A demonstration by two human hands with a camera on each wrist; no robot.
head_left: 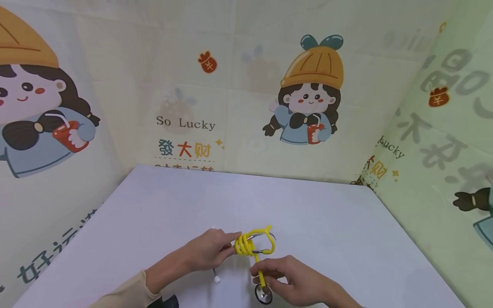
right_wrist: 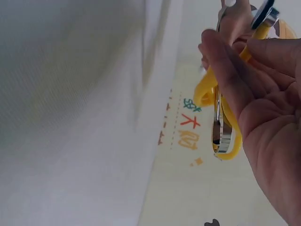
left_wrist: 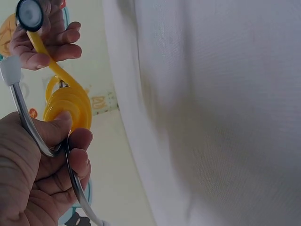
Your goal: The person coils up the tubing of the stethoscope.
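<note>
A stethoscope with yellow tubing [head_left: 243, 244] is held in the air over the table, its tube wound in several loops. My left hand [head_left: 208, 250] pinches the wound loops between thumb and fingers. Metal ear tubes [left_wrist: 80, 188] stick out past that hand in the left wrist view, one tipped with a white earpiece [left_wrist: 10, 70]. Lower and to the right, my right hand [head_left: 296, 278] holds the straight tube end just above the round chest piece [head_left: 263, 295]. A silver carabiner-like metal loop [right_wrist: 222, 136] lies along the yellow tubing in the right wrist view.
The white tabletop [head_left: 185, 201] spreads beneath and beyond both hands. Printed cloth walls [head_left: 246, 107] with cartoon figures and lettering enclose its back and sides. A dark object [head_left: 165, 301] shows at the bottom edge by the left sleeve.
</note>
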